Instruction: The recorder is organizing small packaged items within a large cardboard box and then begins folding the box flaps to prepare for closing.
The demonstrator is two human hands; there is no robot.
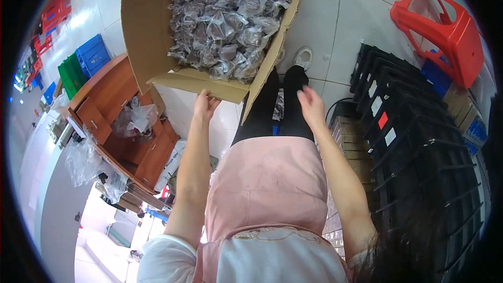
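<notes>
A large open cardboard box (pixel 144 26) stands on the floor in front of me, filled with several small clear plastic bags of dark parts (pixel 230 15). My left hand (pixel 204 104) reaches forward and touches the box's near front flap (pixel 204 85) from below. My right hand (pixel 311 106) hovers open to the right of the box, just beyond its near corner, holding nothing. My legs in black trousers and a white shoe (pixel 303 57) show below the box, and a pink apron covers my lap.
A wooden desk (pixel 120 120) with crumpled clear bags (pixel 137 118) stands on my left. Stacked black plastic crates (pixel 419 141) and brown cartons (pixel 350 136) crowd my right. A red plastic stool (pixel 445 26) sits at the far right. Blue and green bins (pixel 84 63) lie at the far left.
</notes>
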